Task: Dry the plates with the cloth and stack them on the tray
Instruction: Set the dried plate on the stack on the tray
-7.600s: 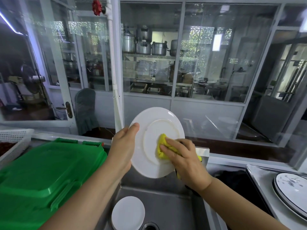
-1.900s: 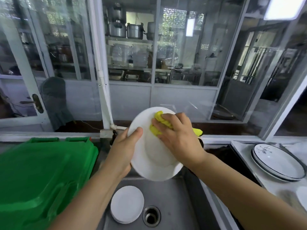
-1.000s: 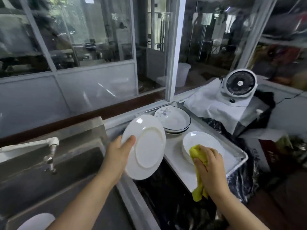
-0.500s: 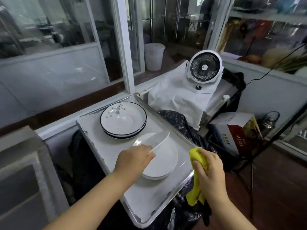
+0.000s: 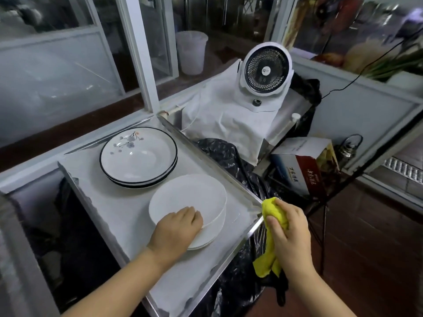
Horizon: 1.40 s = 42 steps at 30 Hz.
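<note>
A metal tray (image 5: 229, 253) lined with white paper lies in front of me. On its near right part sits a stack of plain white plates (image 5: 194, 197). My left hand (image 5: 177, 227) holds the near rim of the top plate, which lies almost flat on the stack. Behind it stands a stack of black-rimmed plates with a flower print (image 5: 137, 155). My right hand (image 5: 288, 234) grips a yellow cloth (image 5: 271, 245) just off the tray's right corner, with the cloth hanging below my fist.
A small white fan (image 5: 265, 72) stands on a white cloth behind the tray. Black plastic sheeting (image 5: 231, 156) and a cardboard box (image 5: 304, 165) lie to the right. Glass partitions run along the back. The sink's metal edge (image 5: 13, 259) is at the far left.
My left hand has lowered the tilted white plate down onto the white stack. My right hand with the cloth has stayed beside the tray's corner.
</note>
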{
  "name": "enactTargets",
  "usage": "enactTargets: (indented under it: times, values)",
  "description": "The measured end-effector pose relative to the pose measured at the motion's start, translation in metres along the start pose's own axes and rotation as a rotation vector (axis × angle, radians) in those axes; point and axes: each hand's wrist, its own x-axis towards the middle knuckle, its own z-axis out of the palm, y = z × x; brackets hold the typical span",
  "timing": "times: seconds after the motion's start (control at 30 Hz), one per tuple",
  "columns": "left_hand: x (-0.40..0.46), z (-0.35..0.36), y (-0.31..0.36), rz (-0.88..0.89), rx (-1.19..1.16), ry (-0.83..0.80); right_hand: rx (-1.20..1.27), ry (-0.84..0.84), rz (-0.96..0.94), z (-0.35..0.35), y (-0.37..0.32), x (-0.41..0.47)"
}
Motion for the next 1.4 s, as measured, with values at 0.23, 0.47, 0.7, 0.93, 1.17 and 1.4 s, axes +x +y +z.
enactTargets:
  times: [0.23, 0.47, 0.7, 0.93, 1.17, 1.4]
  values:
    - [-0.021, 0.024, 0.008, 0.033, -0.075, -0.125, -0.011, -0.027, 0.008, 0.012, 0.008, 0.010]
    - [-0.030, 0.030, 0.016, -0.072, -0.175, -0.233, -0.011, -0.070, 0.016, 0.025, 0.006, 0.017]
    - [-0.037, 0.010, 0.009, -0.264, -0.387, -0.332, -0.041, -0.241, -0.173, 0.074, -0.035, 0.043]
    - [-0.069, -0.015, -0.016, -0.641, -0.294, -0.393, -0.407, -0.495, -0.447, 0.154, -0.072, 0.076]
    - [-0.070, -0.016, -0.011, -0.830, -0.435, -0.498, -0.770, -0.434, -0.450, 0.175, -0.058, 0.056]
    - [-0.069, -0.017, -0.009, -0.883, -0.452, -0.458, -0.739, -0.496, -0.596, 0.189, -0.073, 0.043]
